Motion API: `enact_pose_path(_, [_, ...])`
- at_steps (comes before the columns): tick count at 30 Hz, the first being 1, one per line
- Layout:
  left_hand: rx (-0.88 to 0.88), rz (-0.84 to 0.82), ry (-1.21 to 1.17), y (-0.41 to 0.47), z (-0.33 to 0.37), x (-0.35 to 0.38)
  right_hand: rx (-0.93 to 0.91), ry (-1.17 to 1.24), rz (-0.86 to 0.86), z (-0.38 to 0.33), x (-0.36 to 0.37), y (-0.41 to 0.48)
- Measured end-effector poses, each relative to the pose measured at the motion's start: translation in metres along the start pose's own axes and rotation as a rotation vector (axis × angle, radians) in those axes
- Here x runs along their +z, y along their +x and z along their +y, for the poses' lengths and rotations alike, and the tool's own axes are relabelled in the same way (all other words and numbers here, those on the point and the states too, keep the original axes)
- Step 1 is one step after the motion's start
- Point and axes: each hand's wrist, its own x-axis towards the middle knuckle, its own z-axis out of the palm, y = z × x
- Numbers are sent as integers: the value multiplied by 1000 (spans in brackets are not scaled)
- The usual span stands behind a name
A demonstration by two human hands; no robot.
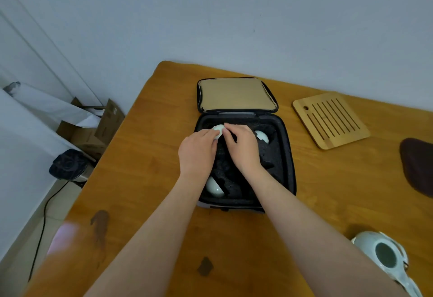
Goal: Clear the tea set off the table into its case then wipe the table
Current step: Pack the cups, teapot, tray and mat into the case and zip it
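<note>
- Head view, the case: a black carry case (288,156) lies open on the wooden worktop (140,179), its lid (236,94) folded back toward the wall and showing a tan pad. The lower half is filled with dark foam cut into slots.
- Head view, the hands: the left hand (196,151) and the right hand (243,149) meet over the far-left slot. Each grip is closed, fingertips curled onto one pale teacup (217,130), which sits at the mouth of that slot; how deep it is seated I cannot tell.
- Head view, other pieces in the case: a second teacup (262,136) shows in the far-right slot and a third teacup (213,187) in the near-left slot, partly behind the left forearm.
- Head view, pieces outside the case: a slatted bamboo tea tray (330,121) lies right of the case, a dark brown cloth (417,165) at the right edge, and a pale glazed vessel (384,254) with an open mouth near the right forearm.
- Handling, as a judgement: the teacup looks like thin glazed ceramic, so light, stiff, slick and easily chipped. Hold it by the rim and wall with opposed fingertips, and press it straight down so that the foam yields, not the cup.
- The foam probably fits snugly; twisting gently should help.
</note>
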Motion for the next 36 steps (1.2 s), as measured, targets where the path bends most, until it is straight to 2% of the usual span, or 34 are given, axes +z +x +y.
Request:
enact_pose_path(6, [10,-80,104,1,-2,-1,32,-53,80,0,6,2])
enact_pose_path(14, [131,-162,280,1,-3,5,21,-316,-3,2,16,6])
enact_pose_path(17, [138,-170,304,2,-1,3,23,-324,-40,-3,12,7])
enact_pose_path(19, [85,-186,217,2,0,1,-5,-273,-27,-4,4,0])
enact_pose_path(22, [17,-195,73,-3,15,-6,10,-153,82,0,-23,-24])
enact_pose_path(25, [-32,-185,-37,-15,50,-9,71,-86,198,8,-55,-54])
enact_pose_path(29, [-73,-212,-171,-34,104,-3,127,-78,244,31,-95,-95])
enact_pose_path(33, [-17,-242,-231,-74,161,16,85,-125,330,59,-145,-143])
enact_pose_path(36, [92,-242,-265,-109,197,30,98,-171,368,86,-180,-176])
